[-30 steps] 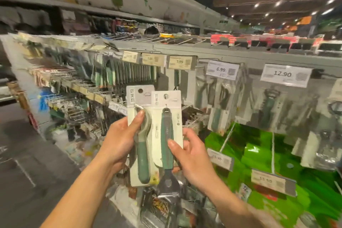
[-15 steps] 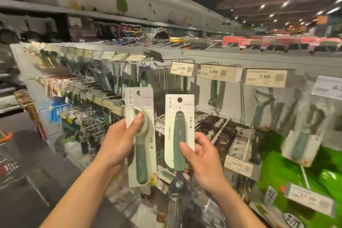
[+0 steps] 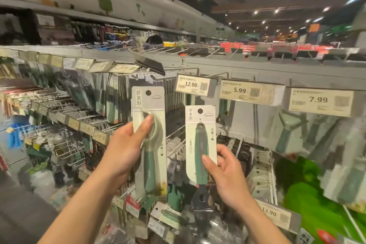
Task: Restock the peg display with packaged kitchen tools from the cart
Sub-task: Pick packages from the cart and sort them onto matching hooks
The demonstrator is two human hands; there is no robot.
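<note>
Head view: facing the peg display (image 3: 257, 73).
My left hand (image 3: 126, 150) grips what seems a peeler pack (image 3: 156, 154); my right hand (image 3: 227, 170) pinches a green-handled tool pack (image 3: 200, 140).

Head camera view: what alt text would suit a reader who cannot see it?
A person's left hand grips a white carded pack with a curved green-handled tool and the right hand pinches a white carded pack with a straight green-handled tool, both upright before a grey peg display with price tags 12.90, 5.99 and 7.99.
</note>
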